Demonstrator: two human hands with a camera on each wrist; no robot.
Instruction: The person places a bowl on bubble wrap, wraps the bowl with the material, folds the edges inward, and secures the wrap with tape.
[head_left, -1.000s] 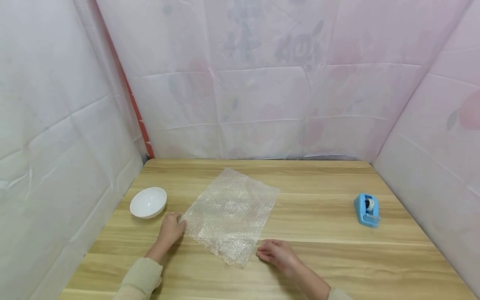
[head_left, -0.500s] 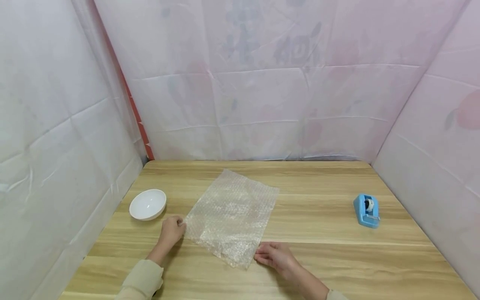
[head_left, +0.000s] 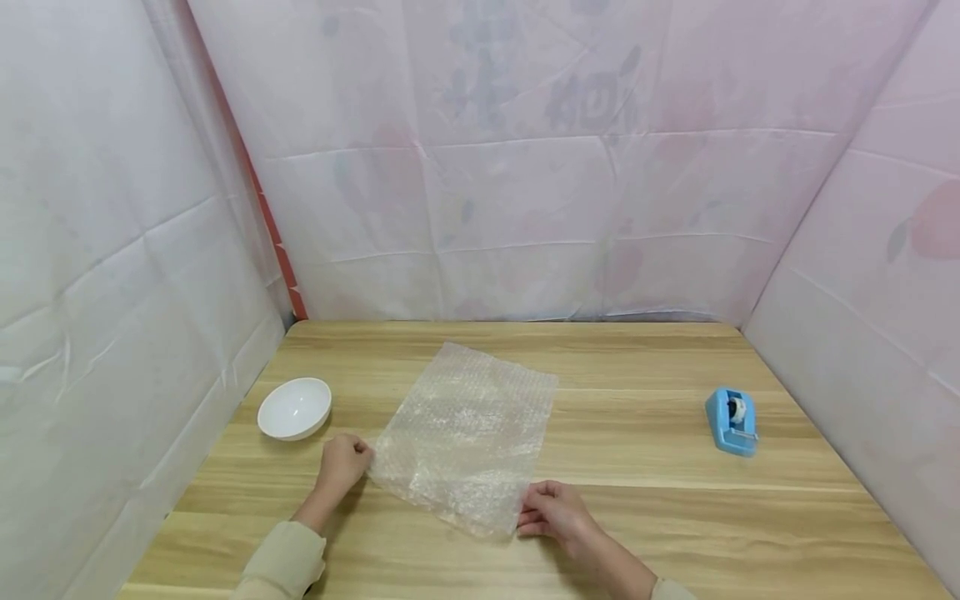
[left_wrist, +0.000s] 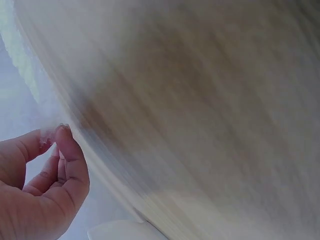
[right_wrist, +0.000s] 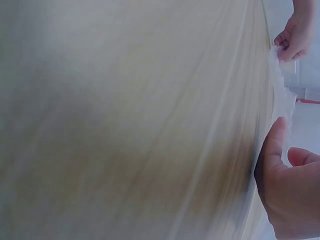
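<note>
The left hand [head_left: 342,465] pinches a corner of the bubble wrap sheet [head_left: 465,433] between nearly closed thumb and fingers; the right hand [head_left: 561,514] holds another corner, fingers bent. The sheet lies on the table [head_left: 637,367], between and beyond both sets of fingers. A white bowl [head_left: 295,409] sits near the left fingers; a blue tape dispenser [head_left: 726,429] stands well right of the right fingers.

The left hand [left_wrist: 47,187] pinches translucent plastic [left_wrist: 48,132]. Beside the hand stretches a blurred wood-grain tabletop [left_wrist: 200,110]; near the hand, 1 white bowl [left_wrist: 125,230] shows partly
</note>
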